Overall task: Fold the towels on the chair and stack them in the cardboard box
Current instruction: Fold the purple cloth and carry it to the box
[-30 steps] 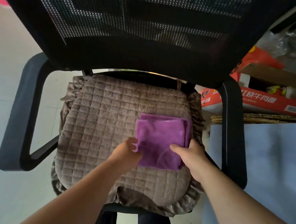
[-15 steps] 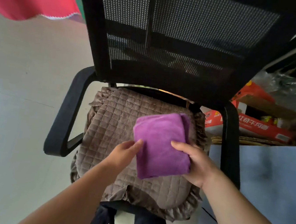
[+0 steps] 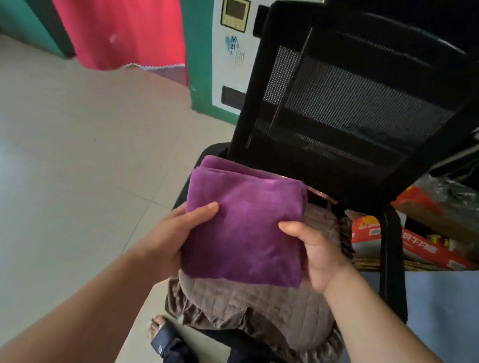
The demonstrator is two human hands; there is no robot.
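- One black office chair [image 3: 343,109]: mesh backrest upright, seat covered by a brown quilted cushion [image 3: 263,311] with a ruffled edge.
- Purple towel [image 3: 244,226]: plush, folded into a near-square pad of several layers, held flat above the cushion; its long axis appears to run away from the person toward the backrest, layered edges at the far end.
- Left hand [image 3: 173,233]: grips the towel's left edge, thumb on top, fingers beneath.
- Right hand [image 3: 318,251]: grips the right edge likewise; hands apart, the towel between them.
- Red printed carton [image 3: 420,244]: right of the chair, lettering blurred.
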